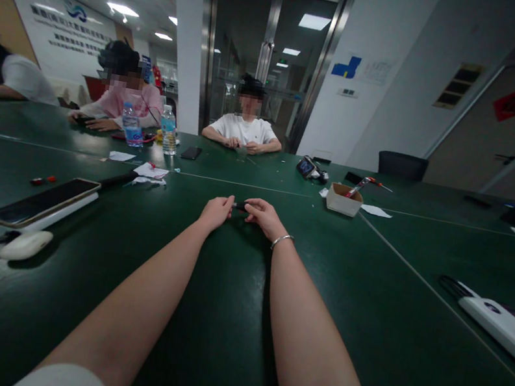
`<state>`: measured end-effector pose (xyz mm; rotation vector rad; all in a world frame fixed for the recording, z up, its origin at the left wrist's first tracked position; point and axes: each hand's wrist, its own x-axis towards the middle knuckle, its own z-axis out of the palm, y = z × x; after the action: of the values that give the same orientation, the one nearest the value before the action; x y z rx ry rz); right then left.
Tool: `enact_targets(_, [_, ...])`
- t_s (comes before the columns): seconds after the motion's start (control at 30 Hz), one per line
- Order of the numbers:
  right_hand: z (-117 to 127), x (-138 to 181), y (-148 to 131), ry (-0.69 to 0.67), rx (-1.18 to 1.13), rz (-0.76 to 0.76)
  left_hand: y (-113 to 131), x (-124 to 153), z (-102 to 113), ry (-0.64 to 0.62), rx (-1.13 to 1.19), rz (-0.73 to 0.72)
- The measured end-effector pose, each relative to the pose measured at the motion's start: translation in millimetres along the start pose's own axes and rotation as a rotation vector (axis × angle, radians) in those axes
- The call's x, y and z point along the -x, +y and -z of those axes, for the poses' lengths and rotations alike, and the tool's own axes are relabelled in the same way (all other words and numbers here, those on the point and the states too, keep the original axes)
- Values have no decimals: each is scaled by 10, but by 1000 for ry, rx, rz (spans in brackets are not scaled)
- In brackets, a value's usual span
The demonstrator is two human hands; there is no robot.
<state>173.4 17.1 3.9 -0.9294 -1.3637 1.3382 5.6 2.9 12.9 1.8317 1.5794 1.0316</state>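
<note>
Both of my arms stretch forward over the dark green table [231, 294]. Between my hands is a small, dark, slim object [239, 206], too small to name for certain. My left hand [216, 212] is closed on its left end, thumb and fingers together. Its right end is pinched by my right hand [263, 216], which has a silver bangle [281, 241] at the wrist. The fingers hide both ends of the object, and it lies roughly level just above the tabletop.
A small open box [343, 202] holding a pen-like item stands to the right. At left lie a phone [43, 200], a white earbud case-like item [25, 246] and cables. Water bottles [169, 132] stand farther back. A person [244, 128] sits opposite; a power strip [506, 330] lies far right.
</note>
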Motion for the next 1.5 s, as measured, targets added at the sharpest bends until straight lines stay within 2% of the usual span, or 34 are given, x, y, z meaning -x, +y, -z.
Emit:
enact_targets(0.17, [-6,-1,2,18,0,-8,-25,-9,-20,24,21,-21])
enact_targets(0.63, [-14,19,-5,-19,-32,30,-81,-135,-86,13,66,133])
enact_targets(1.07, [-21,23,-52,64,-42,-65,-125,-118,-86,-85,327,34])
enact_targets(1.4, [-16,16,-41,67,-53,-69,16,-40,-17,-76,477,91])
enact_targets(1.5, [-22,25,-47,63,-52,-58,12,-46,-23,-81,457,95])
